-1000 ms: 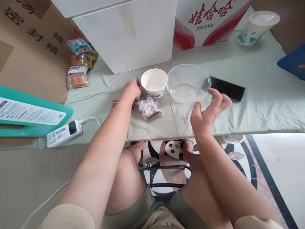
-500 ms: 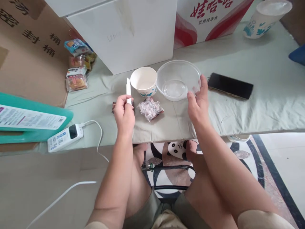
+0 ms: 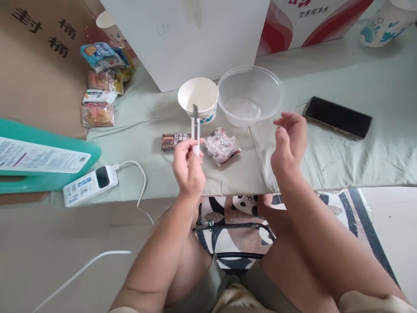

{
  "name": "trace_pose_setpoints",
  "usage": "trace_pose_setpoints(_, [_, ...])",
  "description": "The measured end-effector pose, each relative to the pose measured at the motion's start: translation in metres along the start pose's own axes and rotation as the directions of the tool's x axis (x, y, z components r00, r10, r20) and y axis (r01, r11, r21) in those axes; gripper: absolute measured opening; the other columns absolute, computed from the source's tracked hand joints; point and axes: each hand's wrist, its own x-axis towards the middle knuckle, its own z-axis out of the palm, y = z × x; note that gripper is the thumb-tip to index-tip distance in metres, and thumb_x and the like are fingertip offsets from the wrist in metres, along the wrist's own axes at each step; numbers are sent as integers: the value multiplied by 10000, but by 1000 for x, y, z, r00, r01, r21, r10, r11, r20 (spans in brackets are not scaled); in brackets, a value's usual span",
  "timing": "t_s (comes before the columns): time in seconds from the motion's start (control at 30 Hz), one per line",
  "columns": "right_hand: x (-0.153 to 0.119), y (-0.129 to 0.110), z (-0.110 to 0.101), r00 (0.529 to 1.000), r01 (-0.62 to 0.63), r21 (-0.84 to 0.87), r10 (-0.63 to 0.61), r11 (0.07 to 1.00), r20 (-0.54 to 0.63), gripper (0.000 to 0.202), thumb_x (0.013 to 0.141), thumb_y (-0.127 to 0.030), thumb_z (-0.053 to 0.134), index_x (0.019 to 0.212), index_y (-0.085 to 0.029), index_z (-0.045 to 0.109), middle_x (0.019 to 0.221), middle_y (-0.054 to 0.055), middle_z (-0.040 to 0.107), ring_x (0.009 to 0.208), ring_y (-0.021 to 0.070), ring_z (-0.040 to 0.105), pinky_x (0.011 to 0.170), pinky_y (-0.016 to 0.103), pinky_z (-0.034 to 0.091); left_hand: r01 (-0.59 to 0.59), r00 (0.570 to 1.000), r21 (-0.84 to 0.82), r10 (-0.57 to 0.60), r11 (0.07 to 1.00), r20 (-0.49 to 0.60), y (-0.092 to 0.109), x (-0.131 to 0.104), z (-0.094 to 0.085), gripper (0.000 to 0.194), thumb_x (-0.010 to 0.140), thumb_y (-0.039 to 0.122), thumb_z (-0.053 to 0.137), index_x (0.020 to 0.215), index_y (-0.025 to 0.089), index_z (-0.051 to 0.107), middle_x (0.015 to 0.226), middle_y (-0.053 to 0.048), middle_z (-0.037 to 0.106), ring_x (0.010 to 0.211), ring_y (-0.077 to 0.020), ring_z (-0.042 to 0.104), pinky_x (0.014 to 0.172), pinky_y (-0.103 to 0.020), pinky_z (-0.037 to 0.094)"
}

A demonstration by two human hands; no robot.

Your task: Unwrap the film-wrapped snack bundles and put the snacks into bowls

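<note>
Utility knife [image 3: 196, 124] held in the left hand [image 3: 189, 167], pinched between thumb and fingers, its long axis running straight forward from the person towards the paper bowl [image 3: 209, 115]; from this steep angle, it is hard to say whether the blade's tip hangs over the rim or just short of it. The crinkled packet [image 3: 222, 147] lies on the surface [image 3: 247, 176] to the right of the knife, between the two hands and much nearer the left one. The right hand [image 3: 288, 145] grips nothing: fingers loosely bent, thumb up, just beside the near right side of the plastic bowl [image 3: 269, 111]. The knife has a slim, straight white body and a narrow grey blade. Clear, shiny, wrinkled film covers the crinkled packet, with reddish-brown print showing through, while the dark brown cocoa packet [image 3: 169, 142] is flat, rectangular and partly hidden by the left hand. The paper bowl is round, matt white with blue printing; the plastic bowl is wider, thin-walled and see-through. Pale green cloth, softly creased, covers the surface, and a dark, slab-shaped phone [image 3: 338, 117] rests to the right.
</note>
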Motion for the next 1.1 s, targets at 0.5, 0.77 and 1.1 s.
trace_pose_setpoints(0.5, [-47, -40, 18, 944, -304, 253, 255, 919, 207, 365, 1026, -533, 430, 907, -236, 606, 983, 83, 750, 940, 221, 704, 854, 407, 578, -139, 975, 315, 75, 939, 208, 6, -13, 10, 210, 955, 330, 578, 1146, 244, 568, 1138, -126, 669, 1125, -275, 645, 994, -481, 543])
trace_pose_setpoints(0.77, [-32, -37, 21, 901, -295, -89, 308, 951, 306, 223, 874, -444, 564, 881, -224, 536, 1036, 113, 697, 1028, 275, 651, 918, 434, 507, 10, 949, 584, -191, 812, 249, -15, -10, 20, 523, 926, 451, 611, 1343, 145, 538, 1275, -233, 656, 1249, -393, 593, 1087, -597, 445])
trace_pose_setpoints(1.1, [-25, -32, 20, 846, -358, -144, 386, 922, 368, 242, 852, -432, 579, 790, -256, 424, 746, 17, 610, 702, 198, 550, 654, 341, 430, 119, 896, 136, -165, 984, 412, -13, -11, 27, 537, 904, 440, 669, 1386, 264, 512, 1388, -134, 584, 1269, -264, 619, 1016, -384, 557])
